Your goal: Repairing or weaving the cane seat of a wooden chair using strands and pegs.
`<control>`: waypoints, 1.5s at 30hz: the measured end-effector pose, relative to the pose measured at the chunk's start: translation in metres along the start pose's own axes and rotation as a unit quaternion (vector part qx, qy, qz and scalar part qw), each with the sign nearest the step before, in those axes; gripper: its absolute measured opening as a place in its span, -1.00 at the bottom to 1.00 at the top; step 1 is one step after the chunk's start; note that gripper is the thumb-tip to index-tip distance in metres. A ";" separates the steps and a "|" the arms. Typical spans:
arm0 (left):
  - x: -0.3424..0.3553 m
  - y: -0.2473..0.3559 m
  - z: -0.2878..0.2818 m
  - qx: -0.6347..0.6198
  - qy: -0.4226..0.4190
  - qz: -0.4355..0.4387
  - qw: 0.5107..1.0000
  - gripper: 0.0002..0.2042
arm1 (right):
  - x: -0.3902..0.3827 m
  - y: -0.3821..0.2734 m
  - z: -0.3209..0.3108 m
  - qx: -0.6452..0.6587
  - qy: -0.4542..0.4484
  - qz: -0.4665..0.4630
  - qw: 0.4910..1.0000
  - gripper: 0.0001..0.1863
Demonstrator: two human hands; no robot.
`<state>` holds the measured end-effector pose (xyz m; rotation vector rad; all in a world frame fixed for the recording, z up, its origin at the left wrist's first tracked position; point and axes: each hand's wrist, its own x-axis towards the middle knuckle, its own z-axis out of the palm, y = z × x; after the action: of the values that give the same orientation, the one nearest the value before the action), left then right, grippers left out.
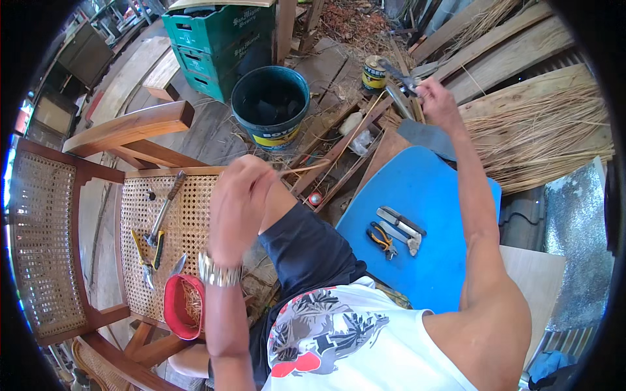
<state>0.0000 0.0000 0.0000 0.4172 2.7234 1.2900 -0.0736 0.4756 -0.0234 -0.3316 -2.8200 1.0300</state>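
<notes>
My left hand (238,202) pinches a thin rattan strip (306,167) above my bent leg, beside the cane seat (147,202) of a wooden chair. A hammer (166,202), yellow-handled tools (149,256), a small blade (178,266) and a red container (175,306) of short pieces rest on that seat. My right hand (435,103) is out at the upper right, fingers closed on a dark tool (398,75) near a small can (373,68). Below it, yellow-and-black pliers (381,240) and several knife-like tools (401,221) lie on a blue board (430,274).
Stacked green crates (205,52) and a dark bucket (270,98) stand at the back. An open wooden box (349,133) holds odd items. Loose cane strands (541,124) lie over planks at the right, above a silvery sheet (577,241).
</notes>
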 end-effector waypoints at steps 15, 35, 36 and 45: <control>0.148 0.075 0.018 0.250 -0.101 0.403 0.875 -0.95 | -0.081 -0.065 0.069 0.262 -0.186 -0.119 0.939 -0.83; 0.151 0.097 0.069 0.316 -0.030 0.321 0.892 -0.80 | -0.093 -0.074 0.103 0.193 -0.183 -0.114 0.957 -0.84; 0.150 0.093 0.069 0.281 0.005 0.364 0.888 -0.80 | -0.093 -0.073 0.105 0.189 -0.171 -0.133 0.958 -0.82; 0.143 0.059 0.059 0.183 0.180 0.265 0.929 -0.64 | -0.101 -0.065 0.091 0.215 -0.121 -0.127 0.961 -0.54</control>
<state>-0.1131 0.1207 0.0117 1.1200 3.3254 1.0105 -0.0035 0.3459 -0.0546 0.2107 -2.6291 1.6626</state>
